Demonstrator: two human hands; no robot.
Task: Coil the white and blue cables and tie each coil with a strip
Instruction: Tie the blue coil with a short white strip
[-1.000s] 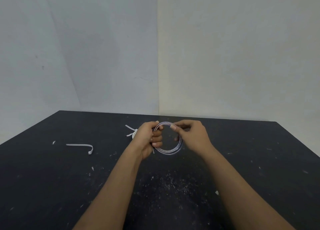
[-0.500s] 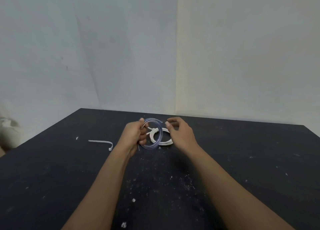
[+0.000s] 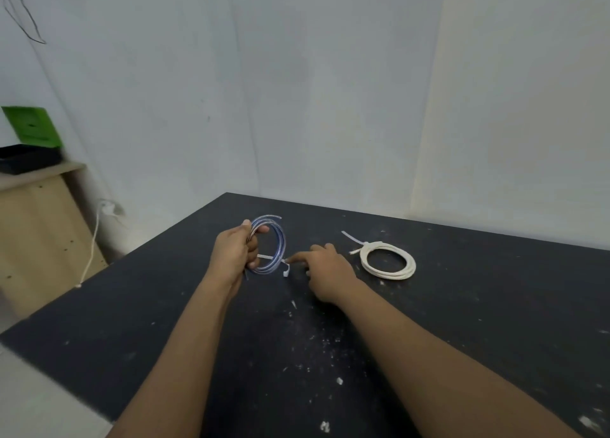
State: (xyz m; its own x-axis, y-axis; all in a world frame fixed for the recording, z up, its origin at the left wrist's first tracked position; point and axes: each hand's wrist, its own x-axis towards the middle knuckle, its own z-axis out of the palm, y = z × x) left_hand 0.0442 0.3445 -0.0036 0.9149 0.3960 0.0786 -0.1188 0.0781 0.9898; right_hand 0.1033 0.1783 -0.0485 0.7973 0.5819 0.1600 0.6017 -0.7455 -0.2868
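Table (image 3: 462, 355): black top, fills lower half of frame, speckled with pale flecks at lower centre.
Left hand (image 3: 232, 252): centre frame, left of middle; closed around near side of blue coil, raised off table, ring upright and turned edge-on toward right.
Blue coil (image 3: 275, 244): several loops, gathered at left hand's grip; one loose end sticks out at top of ring. Not yet tied.
Right hand (image 3: 325, 272): centre frame, low over table, fingers loosely spread, forefinger stretched toward strip; grasps nothing visible. Contact between fingertip and strip: cannot tell.
Strip (image 3: 277, 262): white, on table at centre, just behind lower arc of blue coil, hooked end nearest right forefinger.
White coil (image 3: 388, 262): flat on table, right of centre, beyond right hand and apart from it; bound at upper left by white tie (image 3: 358, 242), tail pointing up-left. Judged finished.
Step in hand: second cable, coiling judged done; pick-up of strip for tying.
Next move, judged: pinch of hooked end with right thumb and forefinger, lift clear of table, feed through ring beside left-hand grip, wrap over all loops, cinch.
Needs: steady left grip to stop loops springing apart; loose top end tucked in before tightening.
Far background: pale walls meeting in corner; wooden cabinet (image 3: 39, 233) at left edge, green object (image 3: 33, 127) above it.
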